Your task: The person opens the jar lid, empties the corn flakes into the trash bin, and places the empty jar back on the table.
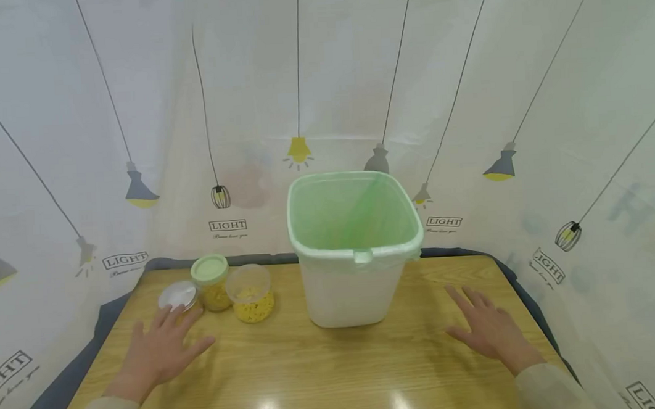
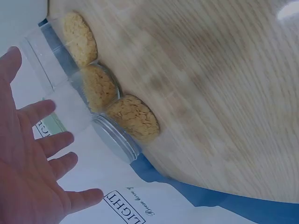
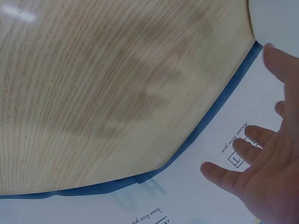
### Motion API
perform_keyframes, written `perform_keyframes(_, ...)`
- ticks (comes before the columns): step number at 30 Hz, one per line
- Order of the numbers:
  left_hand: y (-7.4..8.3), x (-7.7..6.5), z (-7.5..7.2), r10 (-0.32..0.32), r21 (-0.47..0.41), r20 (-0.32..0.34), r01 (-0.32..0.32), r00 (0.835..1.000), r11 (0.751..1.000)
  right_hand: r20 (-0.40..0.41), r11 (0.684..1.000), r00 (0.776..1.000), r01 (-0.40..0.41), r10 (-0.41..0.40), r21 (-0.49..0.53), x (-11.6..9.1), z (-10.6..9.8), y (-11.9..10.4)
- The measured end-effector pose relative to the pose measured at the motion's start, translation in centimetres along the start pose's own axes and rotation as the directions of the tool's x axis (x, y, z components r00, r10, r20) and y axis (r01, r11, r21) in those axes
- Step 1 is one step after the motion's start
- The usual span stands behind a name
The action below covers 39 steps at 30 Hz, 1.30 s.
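Note:
My left hand (image 1: 160, 350) is spread over the left side of the table, its fingers straight and holding nothing. Just beyond its fingertips stand three clear containers of yellow, flake-like pieces. One jar has a silver lid (image 1: 178, 295), partly hidden by my fingers in the head view. Beside it is a jar with a pale green lid (image 1: 210, 269), and then a container without a coloured lid (image 1: 253, 304). In the left wrist view the silver-lidded jar (image 2: 133, 119) shows its contents. My right hand (image 1: 486, 329), also spread and bare, hovers over the table's right side.
A white bin (image 1: 346, 293) with a green liner bag (image 1: 356, 218) over its rim stands at the table's back middle. The wooden table (image 1: 314, 378) has a dark blue edge. A white curtain (image 1: 343, 74) printed with lamps hangs behind and at both sides.

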<state>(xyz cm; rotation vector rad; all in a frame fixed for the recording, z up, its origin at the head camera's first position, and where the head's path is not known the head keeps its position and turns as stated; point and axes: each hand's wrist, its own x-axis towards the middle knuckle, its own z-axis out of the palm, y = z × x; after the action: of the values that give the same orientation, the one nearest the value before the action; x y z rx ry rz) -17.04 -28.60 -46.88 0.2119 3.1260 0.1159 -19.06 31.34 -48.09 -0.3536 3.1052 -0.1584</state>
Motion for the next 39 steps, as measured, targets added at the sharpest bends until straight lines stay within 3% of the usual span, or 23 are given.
perform_keyframes(4, 0.1, 0.4, -0.4, 0.014, -0.002, 0.031, -0.014, 0.999, 1.0, 0.078, 0.999, 0.996, 0.027, -0.031, 0.046, 0.1, -0.6, -0.2)
perform_keyframes(12, 0.4, 1.5, -0.8, 0.051, -0.113, 0.123, -0.037, 0.991, 0.993, 0.212, 0.995, 0.976, 0.026, -0.047, 0.098, 0.6, -1.5, -1.4)
perform_keyframes(20, 1.2, 1.8, -1.0, 0.087, -0.2, 0.197, -0.047, 0.976, 0.979, 0.25, 0.979, 0.964, 0.043, -0.093, 0.2, 1.6, -0.2, -3.9)
perform_keyframes(26, 1.3, 2.3, 0.6, 0.09, -0.269, 0.209, -0.031, 0.974, 0.963, 0.266, 0.956, 0.947, 0.105, -0.18, 0.272, 1.8, 0.3, -6.8)
perform_keyframes(32, 1.5, 2.6, 2.7, 0.097, -0.397, 0.211, -0.006, 0.973, 0.918, 0.266, 0.944, 0.925, 0.203, -0.272, 0.258, 1.8, 1.1, -9.5)
perform_keyframes(39, 2.3, 2.8, 4.5, 0.048, -0.537, 0.188, 0.062, 0.981, 0.842, 0.27, 0.923, 0.891, 0.307, -0.365, 0.234, 2.2, 1.7, -12.4)
